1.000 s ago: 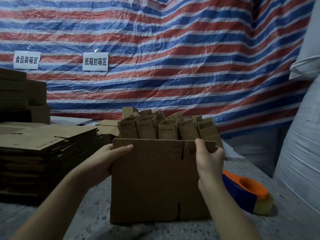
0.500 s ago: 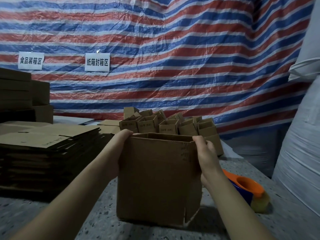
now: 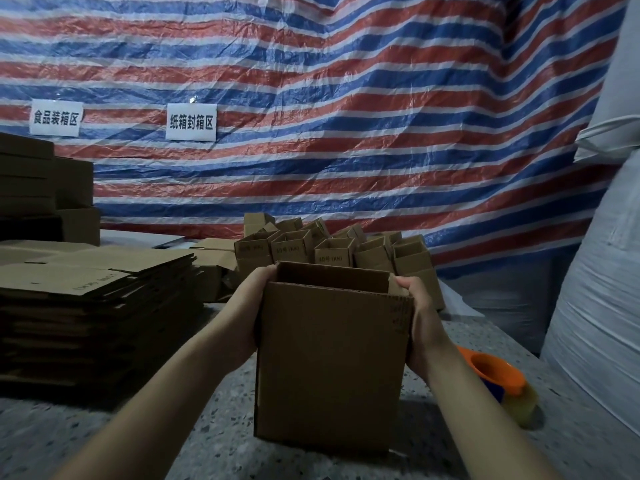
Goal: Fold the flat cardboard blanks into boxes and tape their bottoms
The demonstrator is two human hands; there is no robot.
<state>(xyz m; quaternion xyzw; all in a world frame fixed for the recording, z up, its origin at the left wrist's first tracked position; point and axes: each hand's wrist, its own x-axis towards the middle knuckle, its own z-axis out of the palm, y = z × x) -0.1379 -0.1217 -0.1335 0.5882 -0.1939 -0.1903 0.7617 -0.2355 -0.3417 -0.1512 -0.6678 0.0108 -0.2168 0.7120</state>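
A brown cardboard box (image 3: 329,368) stands upright on the speckled table (image 3: 221,441), opened into a square tube with its top open. My left hand (image 3: 247,306) grips its left wall near the top edge. On the opposite wall my right hand (image 3: 420,317) holds on, thumb at the rim. An orange and blue tape dispenser (image 3: 498,379) lies on the table just right of my right forearm. A tall stack of flat cardboard blanks (image 3: 90,306) sits at the left.
Several small folded boxes (image 3: 332,251) crowd the table behind the held box. More cartons (image 3: 45,188) are piled at the far left. A striped tarp (image 3: 346,116) with two paper signs hangs behind. White wrapped bales (image 3: 602,306) stand at the right.
The flat blank has been pushed open into a square box between my hands. Both hands moved closer together onto its side walls.
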